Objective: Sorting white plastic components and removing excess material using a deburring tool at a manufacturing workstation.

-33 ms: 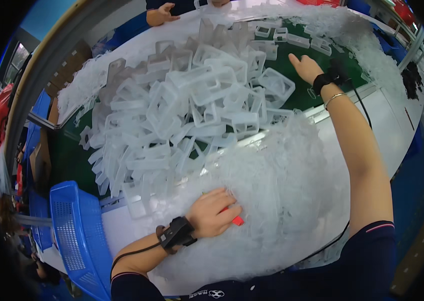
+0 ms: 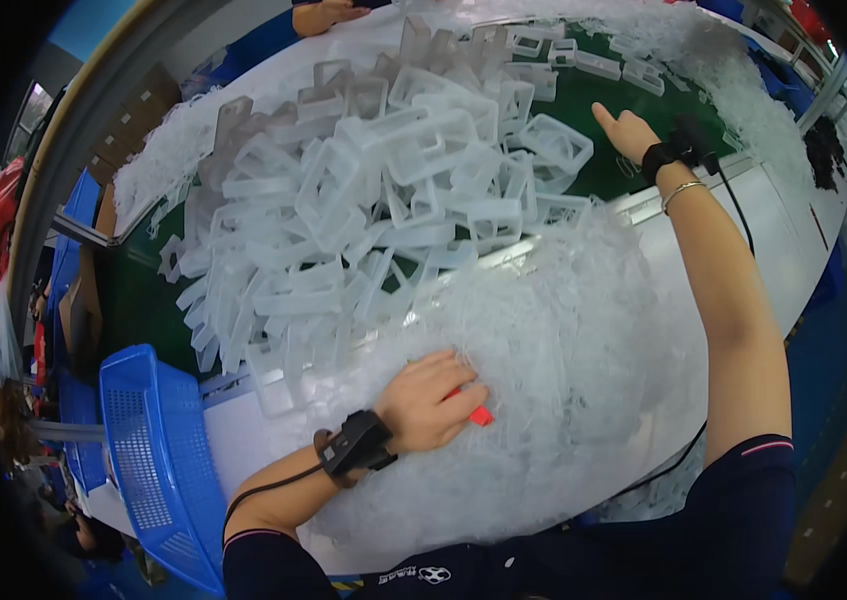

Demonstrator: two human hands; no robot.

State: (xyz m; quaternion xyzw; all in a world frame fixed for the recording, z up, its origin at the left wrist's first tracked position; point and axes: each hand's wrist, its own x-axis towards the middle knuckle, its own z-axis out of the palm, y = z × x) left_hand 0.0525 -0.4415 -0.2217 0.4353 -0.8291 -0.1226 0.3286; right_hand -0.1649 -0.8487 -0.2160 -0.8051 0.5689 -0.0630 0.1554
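Wearing a white-lettered shirt (image 2: 583, 568), someone grips a red object (image 2: 482, 415).

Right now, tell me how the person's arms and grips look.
The sleeves are short and navy, with a thin pink stripe near the hem. The left wrist wears a boxy black device with a black cable. The right wrist wears a black band, a dark device with its own cable, and a thin silvery bracelet. The left grip and right grip are ungloved.

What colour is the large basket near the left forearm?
The perforated basket is blue; the head view shows it.
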